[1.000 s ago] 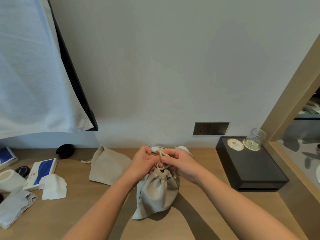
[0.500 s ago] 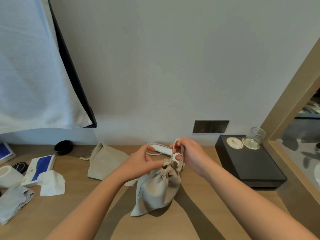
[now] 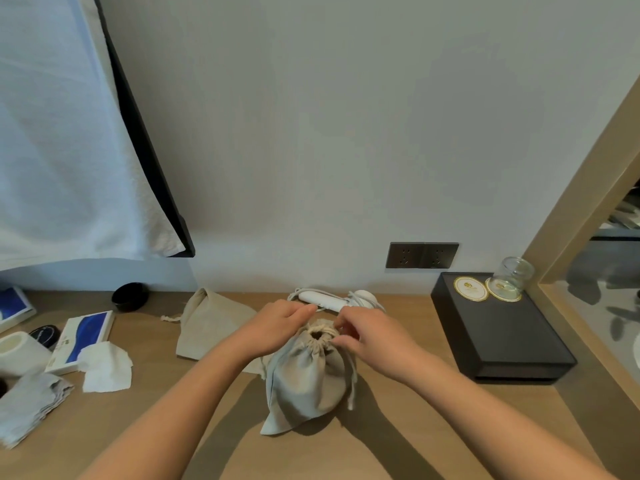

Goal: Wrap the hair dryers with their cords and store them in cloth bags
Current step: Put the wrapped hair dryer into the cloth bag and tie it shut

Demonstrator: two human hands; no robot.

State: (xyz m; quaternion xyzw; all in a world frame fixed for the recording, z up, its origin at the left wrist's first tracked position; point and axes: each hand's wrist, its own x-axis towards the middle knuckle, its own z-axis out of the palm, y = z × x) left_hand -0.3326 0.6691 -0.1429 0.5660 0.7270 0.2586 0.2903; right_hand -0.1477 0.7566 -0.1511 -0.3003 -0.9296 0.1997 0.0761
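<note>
A filled beige cloth bag (image 3: pixel 306 379) stands on the wooden counter (image 3: pixel 398 427), its mouth gathered almost closed by a drawstring (image 3: pixel 320 330). My left hand (image 3: pixel 277 323) rests on the left side of the bag's neck, fingers pointing right. My right hand (image 3: pixel 367 336) pinches the drawstring at the neck's right side; a loose cord end hangs down the bag's right. Behind them a white hair dryer (image 3: pixel 334 301) with its cord lies by the wall. A second, flat beige cloth bag (image 3: pixel 211 322) lies to the left.
A black box (image 3: pixel 498 327) with two round coasters and a glass jar (image 3: pixel 512 277) sits at right, below a wall socket (image 3: pixel 422 255). At left lie a blue-and-white box (image 3: pixel 83 337), white tissue (image 3: pixel 107 368), grey cloth (image 3: pixel 27 403), a white roll (image 3: pixel 17 351) and a black bowl (image 3: pixel 130 296).
My right hand, which held the drawstring loop raised above the bag, has come down to the bag's neck. The bag's mouth now shows cinched with the cord around it.
</note>
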